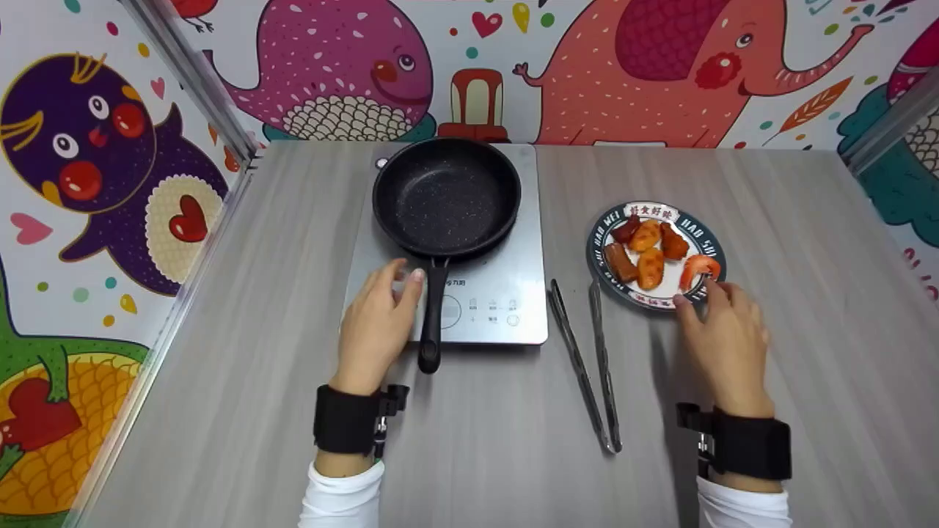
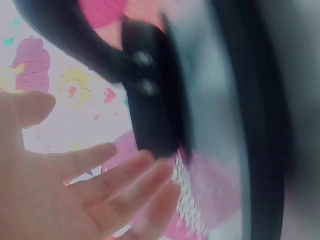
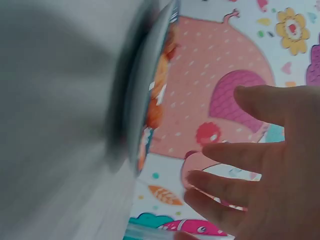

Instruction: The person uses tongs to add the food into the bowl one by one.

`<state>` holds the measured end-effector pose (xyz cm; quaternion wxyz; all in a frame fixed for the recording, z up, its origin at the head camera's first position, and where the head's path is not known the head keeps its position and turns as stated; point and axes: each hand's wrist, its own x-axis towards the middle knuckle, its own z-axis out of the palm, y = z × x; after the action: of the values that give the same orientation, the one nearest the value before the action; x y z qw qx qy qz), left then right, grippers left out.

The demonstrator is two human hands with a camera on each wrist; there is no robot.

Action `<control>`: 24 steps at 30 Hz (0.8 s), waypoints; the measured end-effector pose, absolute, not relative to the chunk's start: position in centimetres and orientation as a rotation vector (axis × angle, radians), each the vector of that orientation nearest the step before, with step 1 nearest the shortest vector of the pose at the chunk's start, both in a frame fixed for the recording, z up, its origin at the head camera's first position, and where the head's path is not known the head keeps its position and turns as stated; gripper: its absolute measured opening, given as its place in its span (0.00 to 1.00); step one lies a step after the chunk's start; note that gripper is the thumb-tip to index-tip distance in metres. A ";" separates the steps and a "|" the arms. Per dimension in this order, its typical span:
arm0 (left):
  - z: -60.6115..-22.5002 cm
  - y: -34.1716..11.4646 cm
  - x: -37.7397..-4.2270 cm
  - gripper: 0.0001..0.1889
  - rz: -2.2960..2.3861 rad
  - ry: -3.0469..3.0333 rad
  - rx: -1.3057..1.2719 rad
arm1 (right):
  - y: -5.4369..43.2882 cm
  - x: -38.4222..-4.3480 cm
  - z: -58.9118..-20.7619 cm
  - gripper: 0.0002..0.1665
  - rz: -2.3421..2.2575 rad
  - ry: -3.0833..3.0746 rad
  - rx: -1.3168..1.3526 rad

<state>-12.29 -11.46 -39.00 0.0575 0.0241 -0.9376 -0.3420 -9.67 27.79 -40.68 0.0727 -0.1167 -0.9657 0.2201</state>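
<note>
Black pan (image 1: 446, 194) on silver cooktop (image 1: 510, 264); my left hand (image 1: 378, 319) spread beside its handle (image 1: 433, 315). My right hand (image 1: 725, 348), fingers parted, near the food plate (image 1: 666, 287). Neither grips anything.

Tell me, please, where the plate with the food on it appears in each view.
Head: the plate is right of centre, seen from above.
Left wrist: not in it.
Right wrist: left of centre, running down from the top edge, seen nearly edge-on.
Shared landmark: the cartoon-printed wall in all three; its elephant shows clearly in head and right wrist.
</note>
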 end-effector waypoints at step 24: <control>-43.4 -9.3 -11.8 0.26 -2.998 -1.707 -0.051 | 22.2 -7.5 -43.5 0.38 1.155 -2.985 -0.055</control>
<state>-11.81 -9.33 -43.38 -0.1538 -0.0145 -0.4888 -0.8586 -7.48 22.21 -43.49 -0.0300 -0.0173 -0.9321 0.3606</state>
